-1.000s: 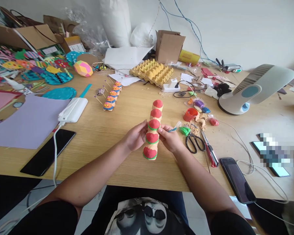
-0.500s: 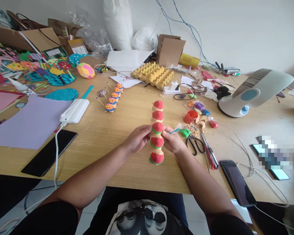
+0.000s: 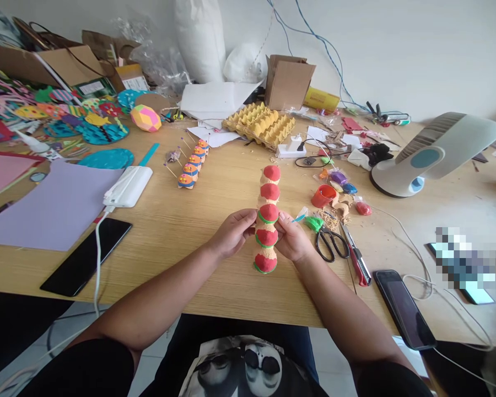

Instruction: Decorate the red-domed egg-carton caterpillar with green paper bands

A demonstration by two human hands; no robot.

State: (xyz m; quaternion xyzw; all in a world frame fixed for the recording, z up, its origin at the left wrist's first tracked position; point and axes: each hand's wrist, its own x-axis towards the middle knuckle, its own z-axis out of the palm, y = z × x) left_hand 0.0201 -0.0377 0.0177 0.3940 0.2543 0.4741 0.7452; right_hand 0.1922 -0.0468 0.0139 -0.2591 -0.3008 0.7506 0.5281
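Between my hands is an egg-carton strip (image 3: 267, 226) with several bumps covered in red clay, some edged in green. My left hand (image 3: 236, 231) pinches its left side near the middle bump. From the right, my right hand (image 3: 291, 237) grips the same strip, and a thin blue tool (image 3: 298, 218) pokes out by its fingers. Green clay in a wrapper (image 3: 314, 223) lies just right of that hand, with black-handled scissors (image 3: 332, 244) and a red utility knife (image 3: 359, 259) beyond. The strip's underside and some fingertips are hidden.
A finished-looking orange and blue carton strip (image 3: 193, 164) with pins stands at the back left. Behind are a yellow egg tray (image 3: 259, 124) and a power strip (image 3: 291, 149). A white fan (image 3: 427, 157), a red cup (image 3: 324, 195) and a phone (image 3: 404, 309) are at right.
The carton strip has tilted slightly, its far end shifting a little right and up. Both hands keep their hold. The whole view has shifted slightly.
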